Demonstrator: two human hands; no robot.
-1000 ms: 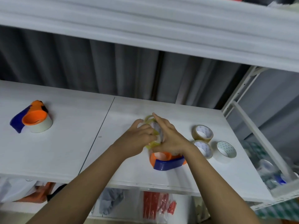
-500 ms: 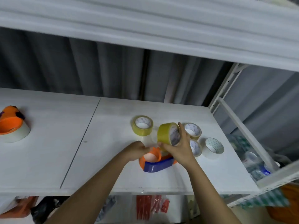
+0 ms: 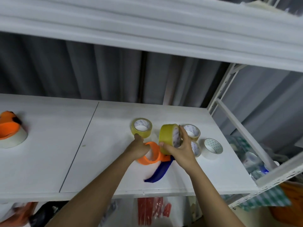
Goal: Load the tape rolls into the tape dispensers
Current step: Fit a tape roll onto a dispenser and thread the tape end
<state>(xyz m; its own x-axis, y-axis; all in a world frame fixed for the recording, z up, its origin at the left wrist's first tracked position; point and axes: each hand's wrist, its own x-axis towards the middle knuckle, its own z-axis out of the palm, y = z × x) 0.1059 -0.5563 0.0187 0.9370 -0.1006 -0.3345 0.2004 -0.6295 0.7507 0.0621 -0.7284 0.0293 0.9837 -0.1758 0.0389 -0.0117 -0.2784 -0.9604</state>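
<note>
My right hand (image 3: 179,149) grips a yellow tape roll (image 3: 167,138), held on edge just above the shelf. Below it lies an orange and blue tape dispenser (image 3: 155,159), its orange hub ring to the left and its blue handle pointing toward me. My left hand (image 3: 138,149) holds the orange ring with curled fingers. Another yellow roll (image 3: 141,130) lies flat just behind my left hand. Right of my right hand lie a tan roll (image 3: 191,132), a second roll (image 3: 196,149) partly hidden by my hand, and a white roll (image 3: 213,148).
A loaded orange dispenser with a white roll (image 3: 9,133) sits at the shelf's far left. The white shelf board (image 3: 65,145) has a seam left of centre and a front edge close to me. A metal rack frame (image 3: 237,122) rises at the right. Another shelf hangs overhead.
My hands have parted: the right one lifted a yellow roll off to the right, leaving another roll flat behind. The left hand dropped onto the dispenser, which turned so its blue handle points toward me.
</note>
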